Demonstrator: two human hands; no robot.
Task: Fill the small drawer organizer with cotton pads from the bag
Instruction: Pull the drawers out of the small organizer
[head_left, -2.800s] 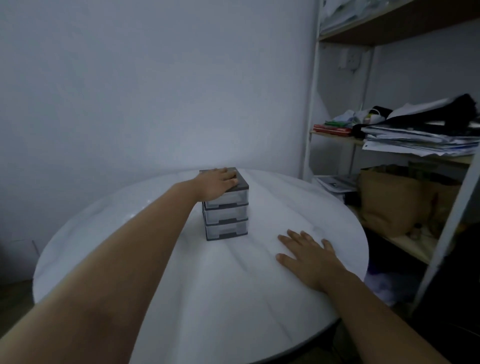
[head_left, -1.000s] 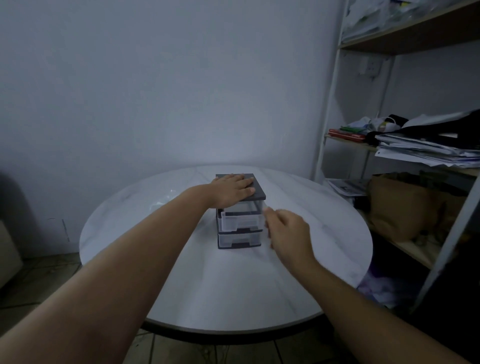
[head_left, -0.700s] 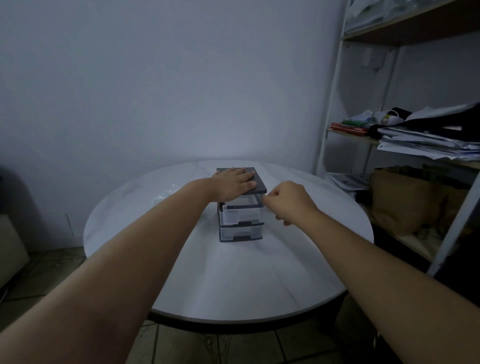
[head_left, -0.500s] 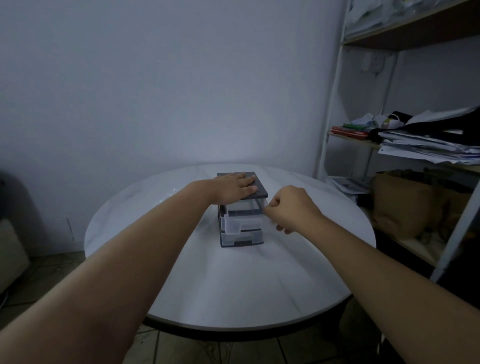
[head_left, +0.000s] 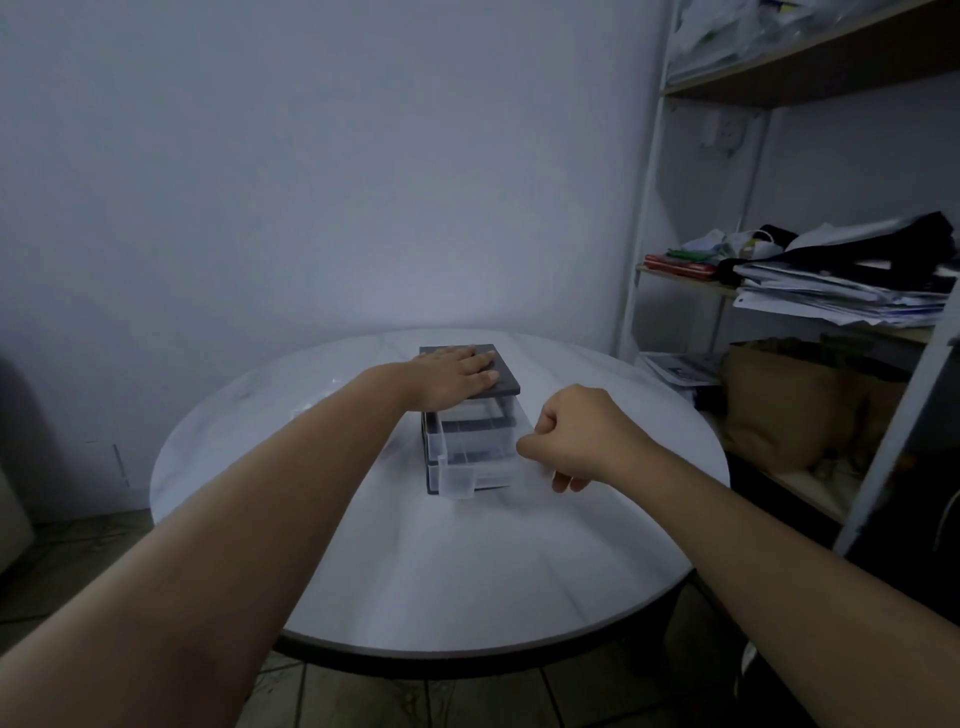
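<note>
A round white table (head_left: 467, 571) stands by a bare grey wall, with cluttered shelves (head_left: 831, 301) to the right. Mid-table sits the small drawer organizer (head_left: 501, 379). The left hand (head_left: 457, 374) lies flat on its dark top, fingers straight. The right hand (head_left: 582, 436), fingers curled, pinches the front of the clear top drawer (head_left: 470, 449), which stands pulled out.

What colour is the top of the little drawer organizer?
The organizer top is dark grey, clearest in the head view.
</note>
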